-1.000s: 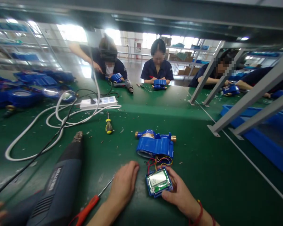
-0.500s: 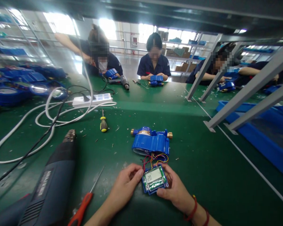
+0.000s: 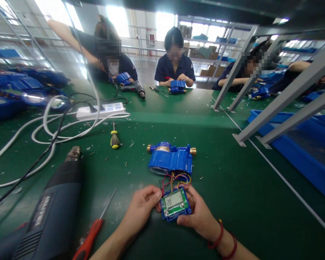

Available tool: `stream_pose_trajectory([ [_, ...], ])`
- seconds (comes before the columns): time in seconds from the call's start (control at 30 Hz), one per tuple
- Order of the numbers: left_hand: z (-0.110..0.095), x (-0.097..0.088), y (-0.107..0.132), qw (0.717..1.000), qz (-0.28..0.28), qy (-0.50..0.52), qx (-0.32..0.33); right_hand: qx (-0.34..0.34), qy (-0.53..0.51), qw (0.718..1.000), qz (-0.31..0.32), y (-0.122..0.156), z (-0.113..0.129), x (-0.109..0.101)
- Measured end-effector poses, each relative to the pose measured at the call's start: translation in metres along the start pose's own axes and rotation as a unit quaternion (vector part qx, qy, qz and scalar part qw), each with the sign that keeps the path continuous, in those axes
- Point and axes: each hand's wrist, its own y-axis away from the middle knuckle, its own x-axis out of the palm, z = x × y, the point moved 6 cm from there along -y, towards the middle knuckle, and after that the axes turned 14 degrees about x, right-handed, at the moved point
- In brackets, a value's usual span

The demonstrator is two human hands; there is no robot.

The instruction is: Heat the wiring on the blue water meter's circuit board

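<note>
A small circuit board with an LCD display point(image 3: 174, 200), set in a blue plastic frame, is held low over the bench between both hands. My right hand point(image 3: 199, 213) grips its right side, thumb at the lower edge. Closed in a pinch, my left hand point(image 3: 144, 202) is at the board's left edge, close to the wires; its hidden fingertips leave the exact contact unclear. Thin red, yellow and black wires point(image 3: 173, 177) run from the board to a blue water meter point(image 3: 170, 159) with brass ends, lying just beyond.
Left of my hands lie an orange-handled screwdriver point(image 3: 90, 234) and a heat gun point(image 3: 51, 206). Farther off are a yellow-black screwdriver point(image 3: 114, 139), a white power strip point(image 3: 101, 110) and piled meters point(image 3: 24, 86). Metal legs point(image 3: 271, 115) and a blue tray point(image 3: 292, 151) stand right. Co-workers sit opposite.
The camera view has shifted slightly. Both hands stay on the board, which is tilted a little differently, and the display's characters look different. The co-worker opposite has raised one hand above a meter.
</note>
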Motion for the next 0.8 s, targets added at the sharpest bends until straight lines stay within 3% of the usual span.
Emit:
stream_pose_trajectory([
  [0.37, -0.001, 0.0037, 0.004, 0.998, 0.046, 0.05, 0.002, -0.005, 0.04, 0.998, -0.048, 0.0019, -0.0017, -0.0046],
  [0.8, -0.0078, -0.0013, 0.0065, 1.0, -0.005, -0.005, 0.023, 0.013, 0.054, 0.998, -0.008, 0.0016, 0.0034, 0.0049],
])
